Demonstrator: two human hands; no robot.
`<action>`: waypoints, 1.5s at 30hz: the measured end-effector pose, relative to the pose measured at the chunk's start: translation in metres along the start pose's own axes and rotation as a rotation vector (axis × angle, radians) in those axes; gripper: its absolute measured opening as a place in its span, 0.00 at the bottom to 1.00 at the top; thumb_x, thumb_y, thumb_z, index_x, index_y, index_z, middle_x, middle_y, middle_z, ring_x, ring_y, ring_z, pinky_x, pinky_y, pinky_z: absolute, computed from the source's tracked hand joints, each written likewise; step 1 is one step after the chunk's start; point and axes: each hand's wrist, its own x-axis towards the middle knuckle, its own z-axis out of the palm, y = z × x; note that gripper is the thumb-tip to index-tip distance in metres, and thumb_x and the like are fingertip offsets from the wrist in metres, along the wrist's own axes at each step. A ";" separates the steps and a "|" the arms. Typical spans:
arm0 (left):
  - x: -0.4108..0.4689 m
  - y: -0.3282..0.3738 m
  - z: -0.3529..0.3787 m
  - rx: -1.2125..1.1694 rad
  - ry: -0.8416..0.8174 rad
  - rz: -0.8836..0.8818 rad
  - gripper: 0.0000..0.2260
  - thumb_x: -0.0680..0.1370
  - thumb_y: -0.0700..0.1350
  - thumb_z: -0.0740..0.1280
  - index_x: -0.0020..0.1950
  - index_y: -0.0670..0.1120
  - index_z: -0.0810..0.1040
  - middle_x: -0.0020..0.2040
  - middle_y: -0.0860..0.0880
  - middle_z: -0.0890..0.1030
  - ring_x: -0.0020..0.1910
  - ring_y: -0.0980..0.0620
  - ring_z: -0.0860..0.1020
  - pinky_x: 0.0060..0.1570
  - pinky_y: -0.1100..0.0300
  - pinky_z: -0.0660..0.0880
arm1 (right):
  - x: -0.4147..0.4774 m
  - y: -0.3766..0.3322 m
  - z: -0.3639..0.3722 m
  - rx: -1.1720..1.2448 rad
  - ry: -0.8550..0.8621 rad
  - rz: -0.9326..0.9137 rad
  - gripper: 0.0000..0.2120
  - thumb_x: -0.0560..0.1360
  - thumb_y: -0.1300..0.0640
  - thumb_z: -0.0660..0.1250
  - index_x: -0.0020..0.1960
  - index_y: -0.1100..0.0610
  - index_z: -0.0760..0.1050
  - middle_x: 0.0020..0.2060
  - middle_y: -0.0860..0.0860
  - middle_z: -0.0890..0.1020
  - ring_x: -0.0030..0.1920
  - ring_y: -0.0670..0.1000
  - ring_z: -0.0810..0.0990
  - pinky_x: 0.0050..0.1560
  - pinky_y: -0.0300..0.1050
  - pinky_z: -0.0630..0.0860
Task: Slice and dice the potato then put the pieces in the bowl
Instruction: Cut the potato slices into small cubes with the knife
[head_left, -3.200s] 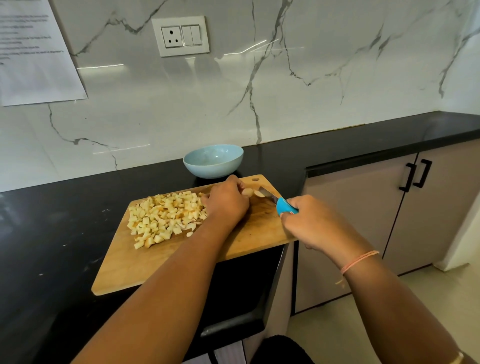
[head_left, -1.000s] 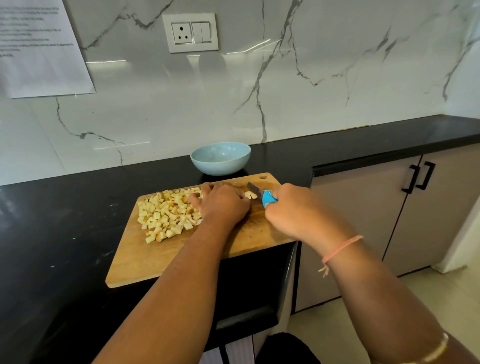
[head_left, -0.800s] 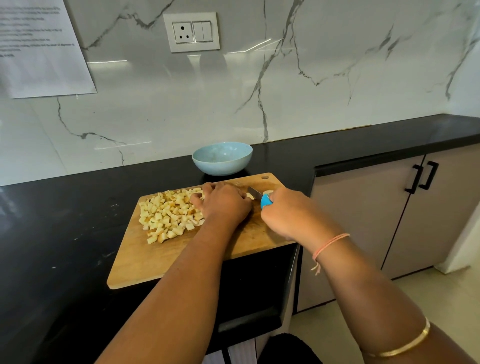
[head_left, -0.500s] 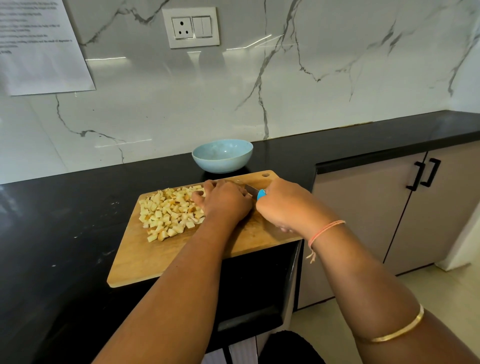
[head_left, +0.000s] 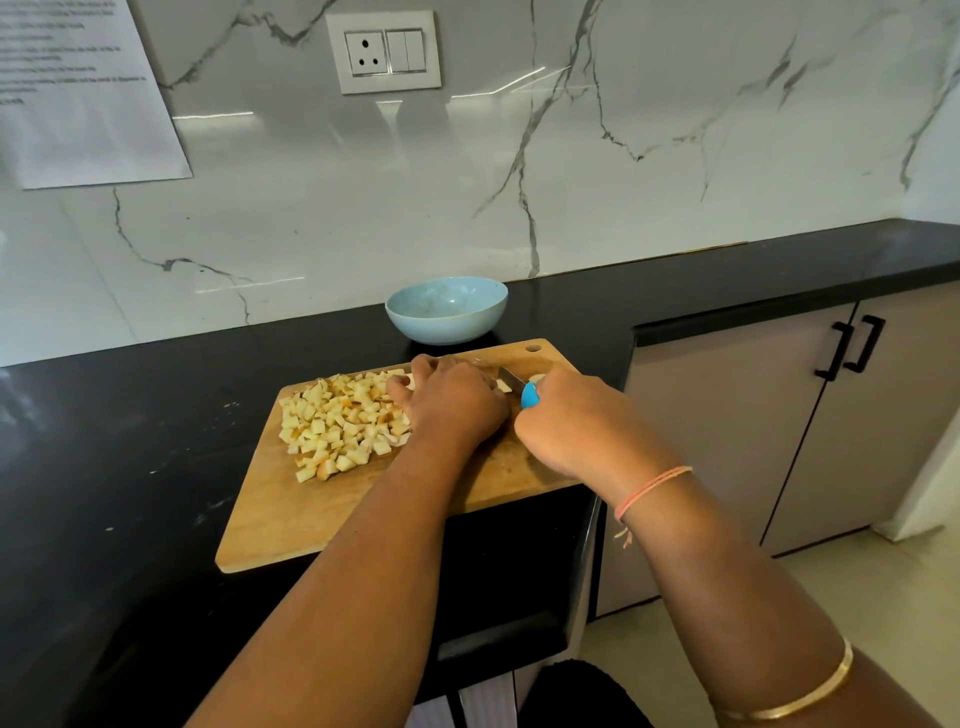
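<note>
A wooden cutting board (head_left: 311, 514) lies on the black counter. A pile of diced potato (head_left: 340, 423) covers its left middle. My left hand (head_left: 451, 402) is curled over a potato piece near the board's far edge; the piece is mostly hidden, with a pale bit (head_left: 503, 385) showing beside the blade. My right hand (head_left: 576, 428) grips a knife by its blue handle (head_left: 530, 396), and the blade (head_left: 511, 378) points left toward my left hand. Another pale potato bit (head_left: 537, 378) lies by the handle. A light blue bowl (head_left: 447, 310) stands behind the board; it looks empty.
The board's right end overhangs the counter edge (head_left: 597, 519). Grey cabinet doors with black handles (head_left: 852, 347) stand to the right under the counter. A marble wall with a socket plate (head_left: 387, 52) and a taped paper sheet (head_left: 78, 93) rises behind.
My right hand with the knife has drawn leftward, closer to my left hand. The left hand stays over the potato piece. The diced pile has not changed.
</note>
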 end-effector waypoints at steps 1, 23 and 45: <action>0.000 0.000 0.000 -0.009 0.000 -0.001 0.13 0.79 0.53 0.59 0.57 0.53 0.80 0.64 0.52 0.72 0.70 0.47 0.58 0.67 0.43 0.54 | 0.001 0.000 0.000 0.001 0.001 -0.001 0.10 0.78 0.56 0.58 0.57 0.55 0.73 0.35 0.46 0.69 0.43 0.49 0.73 0.43 0.41 0.72; 0.003 0.000 0.002 -0.022 0.046 -0.019 0.12 0.78 0.51 0.60 0.57 0.52 0.80 0.63 0.52 0.73 0.70 0.47 0.59 0.68 0.42 0.54 | -0.001 -0.004 0.005 -0.019 -0.016 0.007 0.12 0.78 0.55 0.58 0.60 0.54 0.73 0.39 0.47 0.72 0.45 0.49 0.74 0.46 0.42 0.75; 0.016 -0.009 0.013 -0.187 -0.010 0.252 0.28 0.78 0.40 0.59 0.76 0.58 0.59 0.66 0.56 0.75 0.70 0.50 0.61 0.69 0.43 0.54 | -0.014 0.019 -0.017 0.003 -0.053 0.060 0.20 0.76 0.57 0.58 0.68 0.55 0.68 0.46 0.52 0.74 0.52 0.54 0.76 0.55 0.50 0.76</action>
